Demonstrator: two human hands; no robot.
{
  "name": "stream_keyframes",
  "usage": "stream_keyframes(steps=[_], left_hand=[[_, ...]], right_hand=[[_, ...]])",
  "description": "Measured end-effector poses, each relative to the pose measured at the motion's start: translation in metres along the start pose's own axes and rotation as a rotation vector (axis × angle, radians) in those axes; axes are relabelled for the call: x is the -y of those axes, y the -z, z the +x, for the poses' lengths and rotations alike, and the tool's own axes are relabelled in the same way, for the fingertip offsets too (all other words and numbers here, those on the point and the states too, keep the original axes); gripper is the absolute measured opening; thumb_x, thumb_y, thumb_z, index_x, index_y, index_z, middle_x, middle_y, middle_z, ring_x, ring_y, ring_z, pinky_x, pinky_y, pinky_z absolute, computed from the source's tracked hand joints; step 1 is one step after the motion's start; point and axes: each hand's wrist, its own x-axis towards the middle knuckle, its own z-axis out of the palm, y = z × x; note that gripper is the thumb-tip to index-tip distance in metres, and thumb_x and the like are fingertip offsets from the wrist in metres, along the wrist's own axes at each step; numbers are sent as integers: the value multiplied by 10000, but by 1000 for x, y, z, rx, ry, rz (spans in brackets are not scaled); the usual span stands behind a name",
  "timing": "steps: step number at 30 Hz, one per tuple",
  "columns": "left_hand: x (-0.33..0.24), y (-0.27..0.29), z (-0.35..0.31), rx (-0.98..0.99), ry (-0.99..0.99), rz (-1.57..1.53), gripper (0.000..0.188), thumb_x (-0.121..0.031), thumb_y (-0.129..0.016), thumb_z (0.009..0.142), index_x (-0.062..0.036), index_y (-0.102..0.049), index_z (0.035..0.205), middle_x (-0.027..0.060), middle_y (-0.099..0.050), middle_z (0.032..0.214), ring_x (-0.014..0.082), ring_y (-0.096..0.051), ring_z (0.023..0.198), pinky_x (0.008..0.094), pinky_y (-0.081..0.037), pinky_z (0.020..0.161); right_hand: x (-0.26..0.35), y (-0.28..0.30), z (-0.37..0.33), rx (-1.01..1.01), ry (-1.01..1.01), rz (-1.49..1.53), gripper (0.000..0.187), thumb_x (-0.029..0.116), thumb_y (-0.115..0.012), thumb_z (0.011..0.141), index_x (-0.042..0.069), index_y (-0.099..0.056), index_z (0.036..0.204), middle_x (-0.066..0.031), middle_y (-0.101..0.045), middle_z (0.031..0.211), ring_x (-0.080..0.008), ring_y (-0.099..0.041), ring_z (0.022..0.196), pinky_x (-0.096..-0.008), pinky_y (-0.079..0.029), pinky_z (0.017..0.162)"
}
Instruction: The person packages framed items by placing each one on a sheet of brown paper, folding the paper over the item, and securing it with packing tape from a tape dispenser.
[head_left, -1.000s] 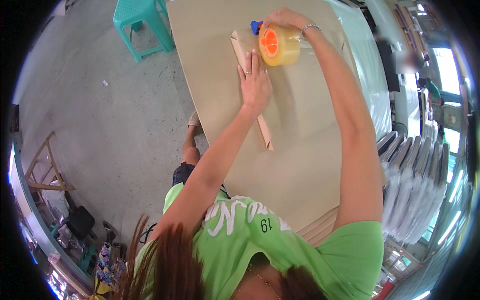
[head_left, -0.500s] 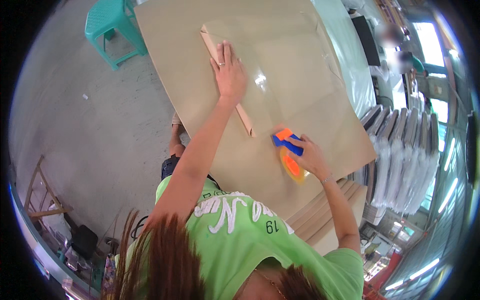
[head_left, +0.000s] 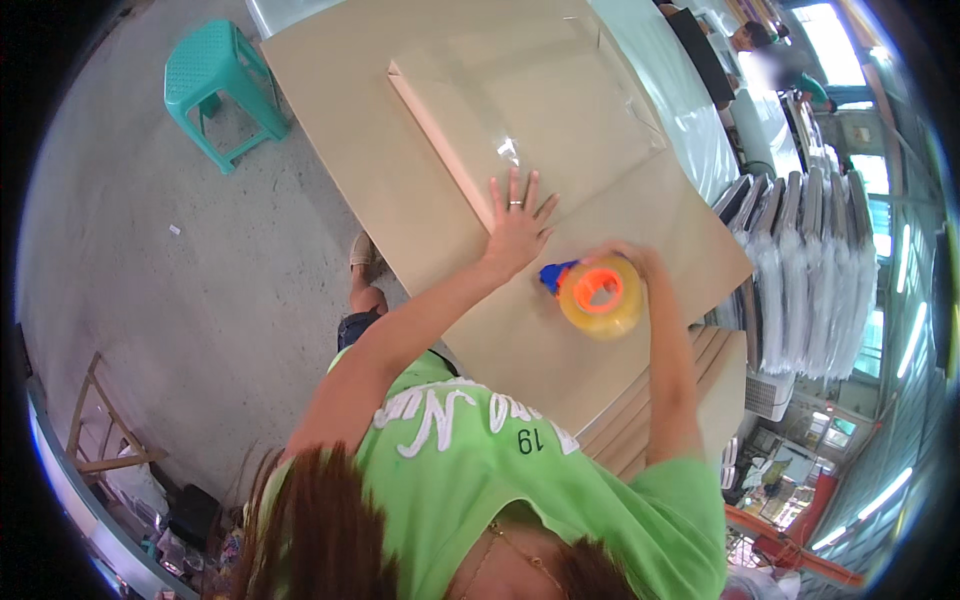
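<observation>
A flat piece under clear plastic film (head_left: 560,110) lies on brown cardboard sheeting (head_left: 330,120), a narrow pale-pink folded strip (head_left: 440,145) along its left edge. My left hand (head_left: 517,228) rests flat near the lower end of that strip, fingers spread over the film, a ring on one finger. To its right, my right hand (head_left: 635,258) grips a blue and orange tape dispenser (head_left: 558,277) fitted with a big yellowish tape roll (head_left: 602,318). The dispenser is held just below the wrapped piece; its contact with the cardboard cannot be told. My right fingers are partly hidden behind the roll.
A green plastic stool (head_left: 215,85) stands on the floor at the left. Stacked brown boards (head_left: 660,400) lie beside the table's near right. Upright plastic-wrapped panels (head_left: 800,280) line the right side. Other people (head_left: 755,38) are at the far right.
My left hand has slid down and right from the strip's middle, its fingers now spread. My right hand has turned the dispenser, so the roll's round side faces up.
</observation>
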Motion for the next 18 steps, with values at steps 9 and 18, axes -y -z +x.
stream_keyframes(steps=[9, 18], left_hand=[[-23, -33, 34, -105, -178, 485, 647, -326, -521, 892, -115, -329, 1472, 167, -270, 1528, 400, -261, 1396, 686, -217, 1059], [196, 20, 110, -154, 0, 128, 598, -536, -445, 929, -170, -446, 1402, 81, -362, 1490, 223, -277, 1406, 615, -198, 1089]], right_hand=[[-218, -136, -22, -643, 790, 1704, 343, 288, -596, 909, 32, -613, 1137, -95, -654, 1083, -182, -645, 921, -324, -554, 790], [-130, -182, -21, -1852, 303, 10, 404, 257, -529, 943, 55, -544, 1292, -223, -504, 1326, -377, -401, 1281, -450, -338, 1060]])
